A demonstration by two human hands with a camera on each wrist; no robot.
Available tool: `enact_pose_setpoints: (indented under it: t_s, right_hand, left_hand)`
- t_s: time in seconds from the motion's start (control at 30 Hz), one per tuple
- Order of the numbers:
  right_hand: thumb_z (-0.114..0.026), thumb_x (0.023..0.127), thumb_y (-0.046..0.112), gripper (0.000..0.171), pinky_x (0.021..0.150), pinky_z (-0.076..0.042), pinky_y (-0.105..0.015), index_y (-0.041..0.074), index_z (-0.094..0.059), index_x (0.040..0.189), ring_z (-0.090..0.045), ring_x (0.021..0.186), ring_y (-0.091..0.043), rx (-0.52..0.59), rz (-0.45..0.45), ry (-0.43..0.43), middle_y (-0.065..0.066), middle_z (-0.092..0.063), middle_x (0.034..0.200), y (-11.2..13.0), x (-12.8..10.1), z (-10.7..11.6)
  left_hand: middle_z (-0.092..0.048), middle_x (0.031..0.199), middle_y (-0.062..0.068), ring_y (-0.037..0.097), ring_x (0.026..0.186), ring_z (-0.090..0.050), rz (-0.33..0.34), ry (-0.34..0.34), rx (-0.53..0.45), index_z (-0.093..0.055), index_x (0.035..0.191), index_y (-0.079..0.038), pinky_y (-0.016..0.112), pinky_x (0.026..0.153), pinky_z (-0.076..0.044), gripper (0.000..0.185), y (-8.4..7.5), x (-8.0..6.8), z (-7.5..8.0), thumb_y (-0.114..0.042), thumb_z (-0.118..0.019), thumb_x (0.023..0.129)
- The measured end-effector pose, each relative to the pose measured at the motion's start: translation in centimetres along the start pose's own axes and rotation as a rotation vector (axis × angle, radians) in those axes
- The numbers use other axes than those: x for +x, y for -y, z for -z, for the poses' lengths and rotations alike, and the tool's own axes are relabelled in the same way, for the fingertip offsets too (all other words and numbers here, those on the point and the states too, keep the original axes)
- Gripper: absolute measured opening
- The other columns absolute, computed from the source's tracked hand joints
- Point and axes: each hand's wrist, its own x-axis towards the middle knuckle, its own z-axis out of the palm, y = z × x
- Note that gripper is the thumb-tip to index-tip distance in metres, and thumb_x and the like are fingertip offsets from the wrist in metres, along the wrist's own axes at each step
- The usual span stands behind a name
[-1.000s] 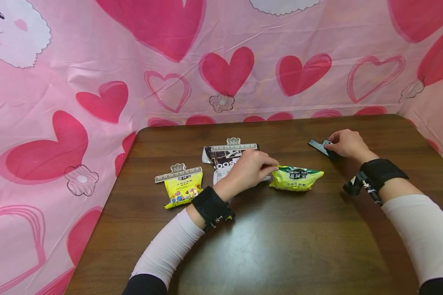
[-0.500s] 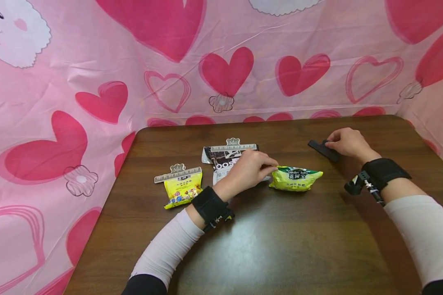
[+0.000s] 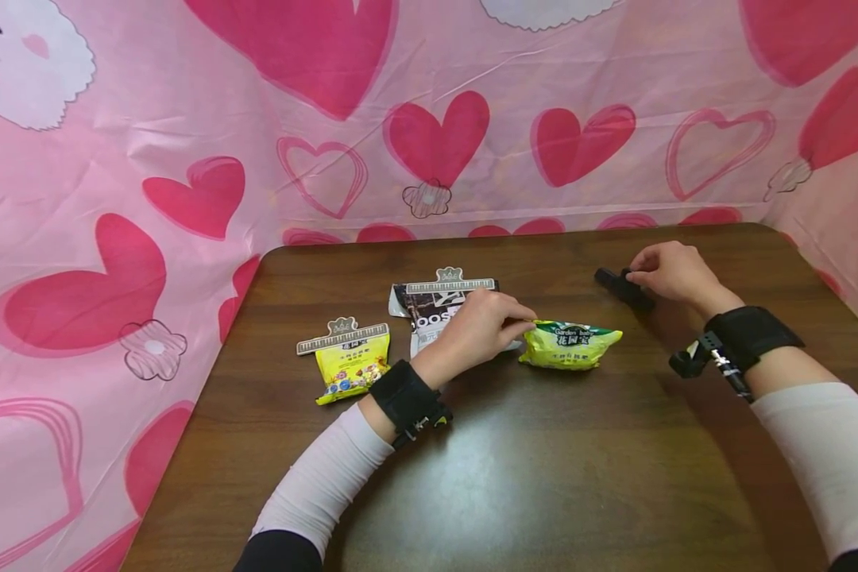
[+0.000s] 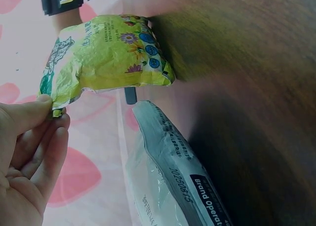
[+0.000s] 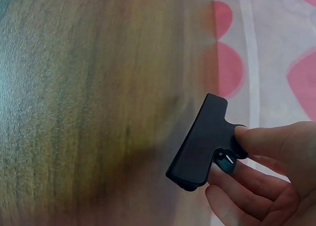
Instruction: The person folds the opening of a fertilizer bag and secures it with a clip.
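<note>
Right of the dark snack bag (image 3: 436, 311), on the wooden table (image 3: 543, 477): yellow-green snack packet (image 3: 570, 345), lying flat, its near corner pinched between thumb and fingers of left hand (image 3: 481, 327). Farther right of dark bag, well beyond that packet: black clip (image 3: 622, 287), gripped by fingertips of right hand (image 3: 668, 272). Left of dark bag: second yellow packet (image 3: 350, 364), topped by a ruler-patterned clip (image 3: 343, 335).

White sleeves (image 3: 329, 477), dark upper cuffs, black wrist straps (image 3: 403, 400) (buckled) — bare hands
</note>
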Motion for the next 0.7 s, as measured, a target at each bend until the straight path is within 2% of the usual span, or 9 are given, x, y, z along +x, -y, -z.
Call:
enact_pose_setpoints:
  t_s: [0.13, 0.23, 0.43, 0.57, 0.7]
  right_hand:
    - [-0.068, 0.093, 0.024, 0.03, 0.062, -0.053, -0.031, -0.002, -0.067, 0.109, -0.067, 0.074, -0.024, 0.008, 0.018, -0.009, -0.026, -0.071, 0.104, 0.5, -0.3, 0.6]
    - [-0.07, 0.092, 0.025, 0.029, 0.062, -0.05, -0.028, 0.0, -0.069, 0.107, -0.068, 0.078, -0.025, -0.006, 0.042, -0.037, -0.025, -0.072, 0.104, 1.1, -0.7, 1.0]
    - [-0.071, 0.091, 0.024, 0.027, 0.07, -0.048, -0.033, 0.003, -0.07, 0.106, -0.068, 0.095, -0.037, -0.026, 0.094, -0.081, -0.023, -0.073, 0.105, 3.0, -2.0, 2.0]
    - [-0.073, 0.089, 0.022, 0.024, 0.072, -0.05, -0.034, 0.004, -0.07, 0.106, -0.069, 0.097, -0.038, -0.023, 0.144, -0.111, -0.022, -0.074, 0.104, 4.3, -3.0, 2.5]
    - [-0.075, 0.088, 0.02, 0.023, 0.067, -0.05, -0.025, 0.007, -0.07, 0.106, -0.071, 0.093, -0.035, -0.027, 0.188, -0.13, -0.02, -0.074, 0.103, 5.6, -4.1, 2.9]
  left_hand:
    - [-0.077, 0.093, 0.002, 0.008, 0.079, -0.071, 0.011, 0.003, -0.014, -0.079, 0.103, -0.011, 0.018, 0.073, -0.053, 0.015, 0.1, 0.1, 0.0, -0.016, -0.068, 0.094]
    - [-0.077, 0.093, 0.002, 0.007, 0.078, -0.071, 0.016, 0.003, -0.019, -0.079, 0.103, -0.011, 0.017, 0.072, -0.053, 0.015, 0.2, 0.1, -0.1, -0.016, -0.068, 0.094]
    - [-0.077, 0.093, 0.002, 0.007, 0.077, -0.07, 0.016, 0.003, -0.017, -0.079, 0.103, -0.011, 0.017, 0.071, -0.052, 0.015, 0.2, 0.2, -0.1, -0.017, -0.068, 0.094]
    - [-0.077, 0.092, 0.001, 0.006, 0.075, -0.069, 0.018, 0.002, -0.014, -0.079, 0.103, -0.012, 0.017, 0.07, -0.052, 0.015, 0.3, 0.2, 0.0, -0.017, -0.068, 0.094]
    - [-0.077, 0.092, 0.0, 0.006, 0.076, -0.069, 0.017, 0.001, -0.01, -0.079, 0.102, -0.012, 0.017, 0.071, -0.051, 0.014, 0.3, 0.2, -0.1, -0.018, -0.068, 0.094]
